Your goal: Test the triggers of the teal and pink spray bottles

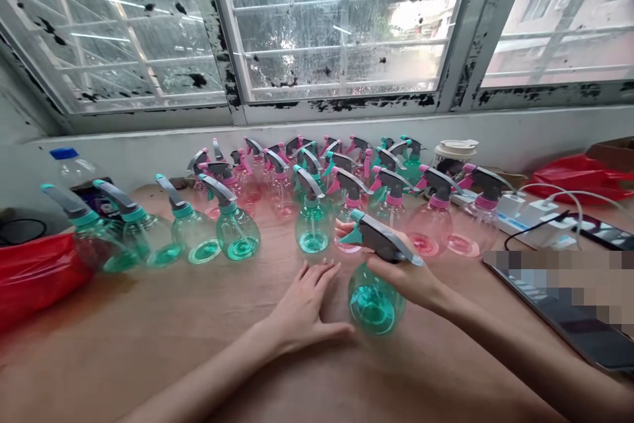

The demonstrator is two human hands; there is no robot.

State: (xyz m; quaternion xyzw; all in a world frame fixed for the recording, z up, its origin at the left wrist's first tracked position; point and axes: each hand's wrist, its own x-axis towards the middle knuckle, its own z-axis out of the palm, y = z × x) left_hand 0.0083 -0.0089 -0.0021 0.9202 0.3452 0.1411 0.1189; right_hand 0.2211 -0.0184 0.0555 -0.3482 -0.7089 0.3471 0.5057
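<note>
My right hand is wrapped round the neck of a green spray bottle, just under its grey and teal trigger head. The bottle is tilted a little; whether its base touches the table I cannot tell. To its left, my left hand is spread low over the table, thumb pointing toward the bottle, with nothing in it. Just beyond the fingers stands another green spray bottle. Pink spray bottles are at the right behind my right hand, and several green ones form a row at the left.
More pink and green bottles crowd the back below the window. A red plastic bag lies at left. On the right are a lidded cup, a power strip with white chargers, another red bag and a dark tablet-like device.
</note>
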